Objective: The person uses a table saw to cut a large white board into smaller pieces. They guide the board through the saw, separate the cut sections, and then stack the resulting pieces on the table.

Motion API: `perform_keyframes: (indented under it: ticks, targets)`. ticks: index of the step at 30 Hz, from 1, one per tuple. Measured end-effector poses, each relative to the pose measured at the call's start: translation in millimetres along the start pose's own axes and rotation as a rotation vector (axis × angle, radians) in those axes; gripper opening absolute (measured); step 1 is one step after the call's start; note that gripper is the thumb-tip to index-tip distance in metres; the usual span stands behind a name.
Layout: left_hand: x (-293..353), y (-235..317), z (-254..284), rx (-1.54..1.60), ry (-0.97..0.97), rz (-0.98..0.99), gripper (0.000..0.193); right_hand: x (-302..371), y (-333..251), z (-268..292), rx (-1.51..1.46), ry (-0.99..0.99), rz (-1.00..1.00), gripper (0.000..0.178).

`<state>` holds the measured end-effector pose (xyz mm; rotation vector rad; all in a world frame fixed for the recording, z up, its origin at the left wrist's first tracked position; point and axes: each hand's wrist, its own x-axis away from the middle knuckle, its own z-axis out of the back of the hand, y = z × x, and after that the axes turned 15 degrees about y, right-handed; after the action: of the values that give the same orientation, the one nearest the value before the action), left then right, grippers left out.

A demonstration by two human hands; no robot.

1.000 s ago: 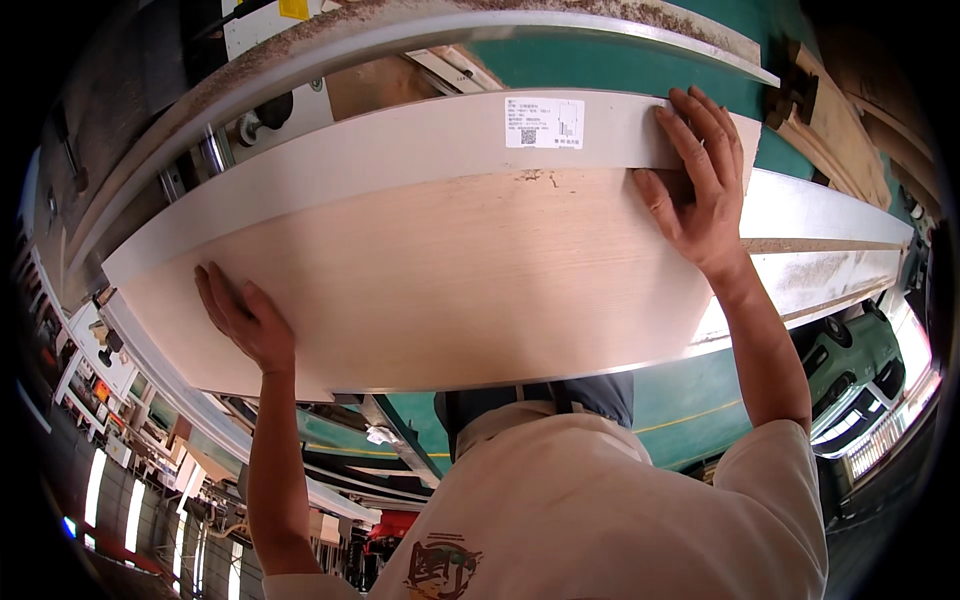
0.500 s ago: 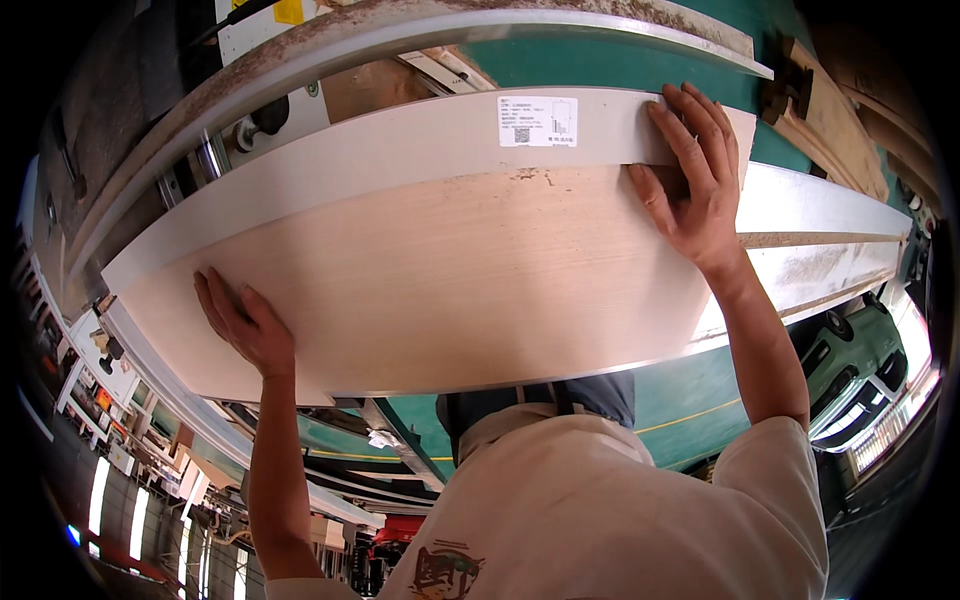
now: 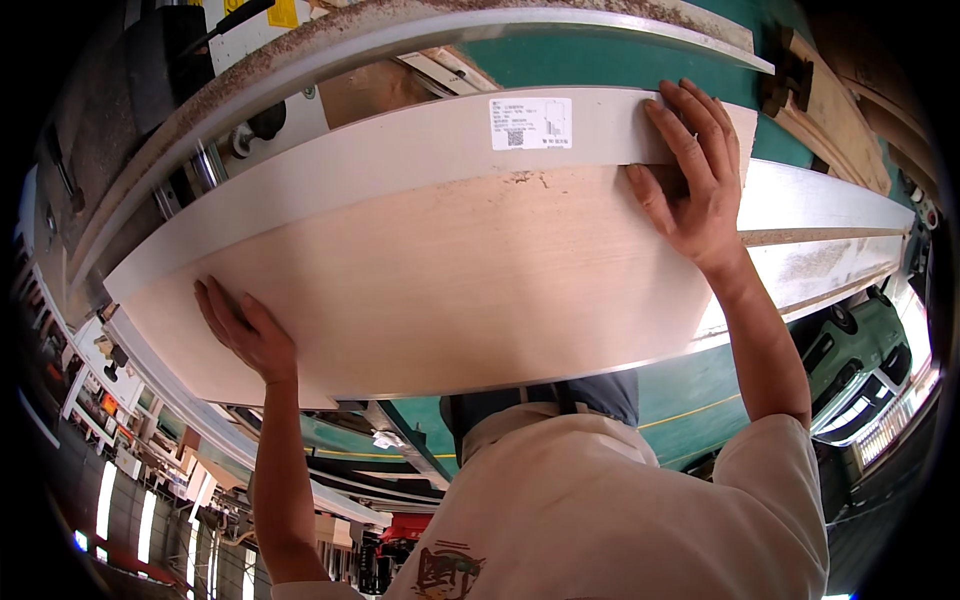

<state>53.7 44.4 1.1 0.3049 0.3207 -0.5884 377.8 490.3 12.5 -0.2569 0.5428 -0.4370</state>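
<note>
A wide board [image 3: 450,270] with a pale wood grain lies flat in front of me. Along its far side runs a narrow greyish-white strip [image 3: 390,135], with a white printed label [image 3: 531,123] near its right part. My right hand [image 3: 695,170] spans the strip's right end, fingers over the far edge and thumb against the near edge. Flat on the left part of the wide board rests my left hand [image 3: 245,330], its fingers apart and holding nothing. The palm side of both hands is hidden.
Beyond the strip curves a metal rail [image 3: 420,38] covered in sawdust. A silvery metal table section [image 3: 830,200] extends at the right. Wooden boards [image 3: 830,120] stand at the far right, and a green vehicle [image 3: 860,365] is parked behind them. The floor [image 3: 690,410] is green.
The strip's label has shifted slightly left against the marks on the wide board. Both hands have stayed almost in place.
</note>
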Motion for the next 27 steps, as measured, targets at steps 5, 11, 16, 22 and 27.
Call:
perform_keyframes:
  ticks: [5, 11, 16, 22, 27]
  targets:
    - [-1.4, -0.1, 0.2, -0.005, -0.002, 0.000, 0.061, -0.5, -2.3, 0.5, 0.002, 0.001, -0.011, 0.061]
    - [1.4, -6.3, -1.8, 0.013, -0.010, 0.011, 0.063, -2.0, -1.2, 2.1, 0.013, 0.001, -0.010, 0.060]
    - [2.6, -3.5, -0.8, 0.000, -0.019, 0.009, 0.063, -1.1, -0.5, 3.3, 0.021, -0.005, -0.019, 0.060]
    - [0.6, -6.1, -0.2, 0.003, -0.024, -0.006, 0.064, -1.3, -1.4, 2.3, 0.015, -0.014, -0.023, 0.060]
    - [1.1, -6.7, -0.1, 0.017, -0.031, -0.018, 0.065, 1.0, -0.4, 1.6, 0.024, -0.015, -0.019, 0.061]
